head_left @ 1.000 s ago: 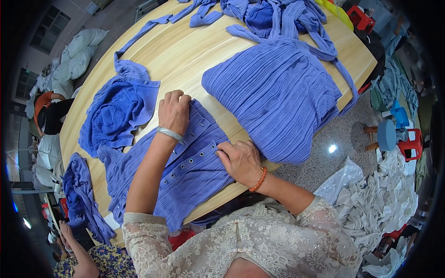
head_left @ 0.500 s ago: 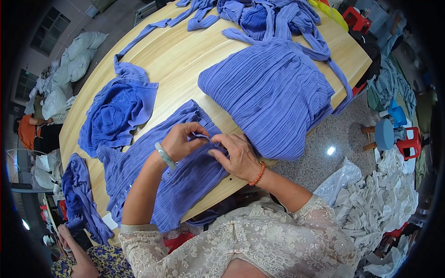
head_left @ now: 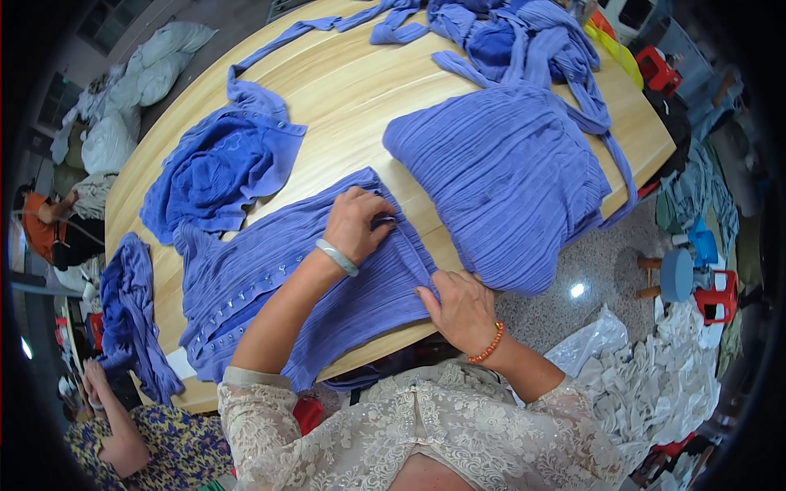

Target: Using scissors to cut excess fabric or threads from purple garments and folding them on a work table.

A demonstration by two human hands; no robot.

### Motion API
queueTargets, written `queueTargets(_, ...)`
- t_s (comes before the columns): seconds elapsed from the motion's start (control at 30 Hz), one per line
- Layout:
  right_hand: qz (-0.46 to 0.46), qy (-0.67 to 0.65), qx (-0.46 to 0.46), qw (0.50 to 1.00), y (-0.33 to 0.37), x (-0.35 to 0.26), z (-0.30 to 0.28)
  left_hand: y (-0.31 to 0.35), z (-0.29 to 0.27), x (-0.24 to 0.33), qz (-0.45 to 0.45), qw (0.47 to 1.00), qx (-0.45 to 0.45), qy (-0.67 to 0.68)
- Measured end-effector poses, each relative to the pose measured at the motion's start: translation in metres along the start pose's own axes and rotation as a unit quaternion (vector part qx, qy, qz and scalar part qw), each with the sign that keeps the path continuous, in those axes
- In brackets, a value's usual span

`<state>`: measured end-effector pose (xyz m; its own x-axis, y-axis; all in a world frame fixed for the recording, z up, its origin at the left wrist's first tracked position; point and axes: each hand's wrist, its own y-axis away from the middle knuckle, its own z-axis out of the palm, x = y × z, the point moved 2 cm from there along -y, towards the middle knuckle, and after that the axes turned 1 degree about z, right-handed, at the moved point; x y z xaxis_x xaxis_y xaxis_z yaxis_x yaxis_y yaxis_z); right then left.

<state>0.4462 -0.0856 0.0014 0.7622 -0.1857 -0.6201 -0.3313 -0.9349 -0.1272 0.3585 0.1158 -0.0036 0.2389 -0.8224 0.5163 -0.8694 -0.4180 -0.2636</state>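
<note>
A ribbed blue-purple garment [head_left: 327, 315] lies on the table in front of me, with a row of small metal hooks or snaps along its opening. My left hand [head_left: 356, 227], with a pale bangle at the wrist, is closed on the garment's right end, fingers curled into the fabric. Lower down that same end, my right hand [head_left: 465, 311], with an orange bead bracelet, presses the corner between thumb and fingers near the table edge. The edge runs fairly straight between both hands. My left forearm hides part of the hook row.
On the round wooden table [head_left: 344, 90] are a folded ribbed pile [head_left: 499, 180], a bunched blue piece [head_left: 221, 164] and tangled straps [head_left: 540, 49]. Another garment [head_left: 131, 311] hangs over the left edge. A person's arm [head_left: 119, 425] is at lower left. A blue stool [head_left: 675, 276] stands right.
My hands were close together at the fabric edge and have moved apart, the left up along it, the right toward the near corner. The garment's end now lies flatter. The whole view has shifted slightly.
</note>
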Motion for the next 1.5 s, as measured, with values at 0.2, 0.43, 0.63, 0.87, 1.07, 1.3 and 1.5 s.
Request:
queueTargets(0.2, 0.033, 0.112, 0.010, 0.993, 0.008, -0.006, -0.008, 0.018, 0.000, 0.015, 0.005, 0.993, 0.060, -0.097)
queueTargets(0.43, -0.108, 0.082, 0.071, 0.988, -0.020, -0.034, -0.011, 0.122, -0.065, 0.034, -0.080, 0.980, 0.118, -0.140)
queueTargets(0.63, -0.190, 0.001, 0.068, 0.979, -0.077, -0.041, 0.016, 0.267, -0.127, -0.022, -0.251, 0.934, 0.145, -0.208)
queueTargets(0.87, -0.214, -0.013, -0.099, 0.972, -0.105, -0.039, 0.043, 0.317, -0.139, -0.035, -0.284, 0.932, 0.075, -0.210)
queueTargets(1.07, -0.184, -0.006, -0.157, 0.970, -0.109, -0.036, 0.039, 0.313, -0.146, -0.042, -0.287, 0.940, 0.067, -0.174)
queueTargets(1.3, -0.173, -0.040, -0.143, 0.974, -0.111, -0.035, 0.036, 0.314, -0.156, -0.047, -0.285, 0.946, 0.012, -0.152)
queueTargets(1.5, -0.114, -0.068, -0.125, 0.983, -0.114, -0.046, 0.023, 0.323, -0.173, -0.055, -0.369, 0.924, 0.098, -0.016)
